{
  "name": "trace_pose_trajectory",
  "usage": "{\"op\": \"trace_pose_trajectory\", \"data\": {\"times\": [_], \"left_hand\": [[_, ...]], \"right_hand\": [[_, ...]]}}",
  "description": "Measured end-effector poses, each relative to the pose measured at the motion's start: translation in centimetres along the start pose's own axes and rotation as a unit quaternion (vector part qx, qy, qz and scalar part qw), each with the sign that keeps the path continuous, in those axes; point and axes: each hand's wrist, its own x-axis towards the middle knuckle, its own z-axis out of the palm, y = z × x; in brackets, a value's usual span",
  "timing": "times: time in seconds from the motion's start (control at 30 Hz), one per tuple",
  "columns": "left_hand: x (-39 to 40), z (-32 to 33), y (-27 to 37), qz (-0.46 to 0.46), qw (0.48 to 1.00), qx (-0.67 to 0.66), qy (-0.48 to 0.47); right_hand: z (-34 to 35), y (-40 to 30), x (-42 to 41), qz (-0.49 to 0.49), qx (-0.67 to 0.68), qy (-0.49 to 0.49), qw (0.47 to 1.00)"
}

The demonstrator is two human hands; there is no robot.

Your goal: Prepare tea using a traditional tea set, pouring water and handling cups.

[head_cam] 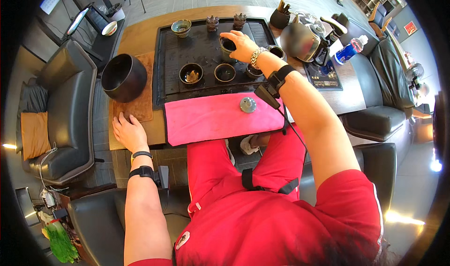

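Note:
My right hand reaches over the black tea tray, its thumb and fingers spanning the rim of a dark glazed cup. Just in front of that cup are a small bowl holding brown leaf matter, a dark tea cup and another dark cup partly under my wrist. A round ceramic lid with a knob lies on a pink towel along the near edge. My left hand rests on the wooden table, fingers slightly apart and holding nothing, by a brown cloth mat.
A large dark bowl sits on the mat. Two small figurines and a strainer-like cup stand along the tray's far side. To the right are a glass kettle, a dark holder with tools and a blue-labelled bottle.

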Motion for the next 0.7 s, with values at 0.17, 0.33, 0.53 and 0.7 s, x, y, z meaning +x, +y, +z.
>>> {"op": "trace_pose_trajectory", "data": {"times": [0.17,0.33,0.53,0.7], "left_hand": [[0.0,0.0,0.0,-0.003,1.0,0.008,-0.006],[0.1,-0.2,0.2,-0.008,1.0,0.008,-0.013],[0.0,-0.1,0.0,-0.005,1.0,0.005,-0.012],[0.0,0.0,-0.1,0.002,1.0,0.011,-0.012]], "right_hand": [[2.0,-1.1,-1.6,0.092,0.149,0.115,0.978],[4.0,-2.8,-1.0,0.246,0.229,0.192,0.922],[4.8,-3.9,-0.9,0.271,0.334,0.26,0.864],[3.3,-3.2,-0.6,0.237,0.37,0.306,0.845]]}}
